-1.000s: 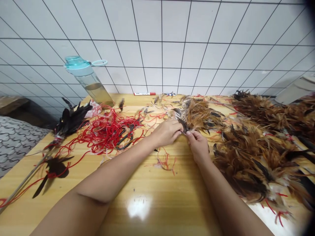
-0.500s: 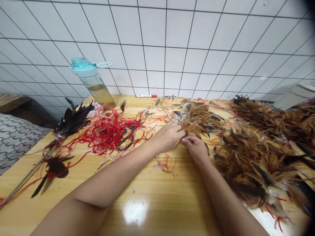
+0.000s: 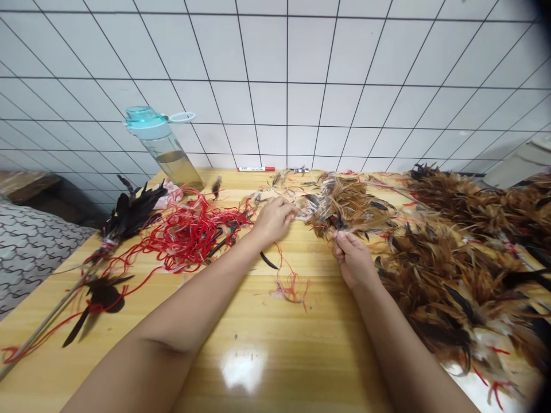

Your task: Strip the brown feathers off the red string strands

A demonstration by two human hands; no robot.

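My right hand (image 3: 353,259) is closed in a pinch at the near edge of a pile of loose brown feathers (image 3: 350,198). Between its thumb and fingers is the end of a feather, mostly hidden by the fingertips. My left hand (image 3: 275,219) is to the left of the pile, palm down with the fingers curled together. Its fingertips are beside pale fluff (image 3: 306,207), and whatever they may hold is hidden. A thin black feather (image 3: 269,261) lies on the table below the left wrist.
A tangle of red string (image 3: 189,229) lies on the left, near a black feather bundle (image 3: 131,215) on a stick. Behind it stands a water bottle (image 3: 172,155). A red-capped marker (image 3: 255,168) lies by the tiled wall. Large brown feather bundles (image 3: 451,281) cover the right side.
My left hand has moved left, away from my right hand and the feather pile. My right hand has shifted slightly right, still pinching. A thin black feather now shows below the left wrist.
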